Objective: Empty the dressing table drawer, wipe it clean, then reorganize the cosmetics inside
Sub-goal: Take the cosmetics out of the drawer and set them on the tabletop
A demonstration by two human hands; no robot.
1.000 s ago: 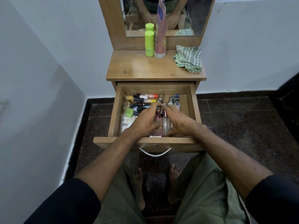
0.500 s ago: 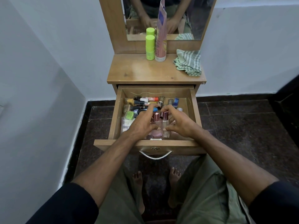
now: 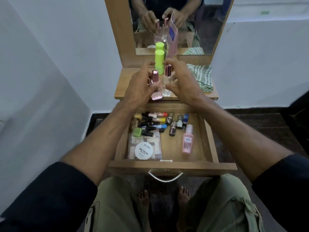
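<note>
Left hand (image 3: 139,87) grips pink bottle (image 3: 154,84); right hand (image 3: 183,84) grips clear bottle (image 3: 167,81), side by side over counter (image 3: 132,84).

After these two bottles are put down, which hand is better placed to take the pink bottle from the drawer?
The right hand, probably. The pink bottle lies on the right side of the drawer, below the right forearm. The left hand would need to cross over.

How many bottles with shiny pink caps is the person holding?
2. The pink bottle is in the left hand, the clear bottle in the right hand, both over the tabletop. The mirror only repeats them.
</note>
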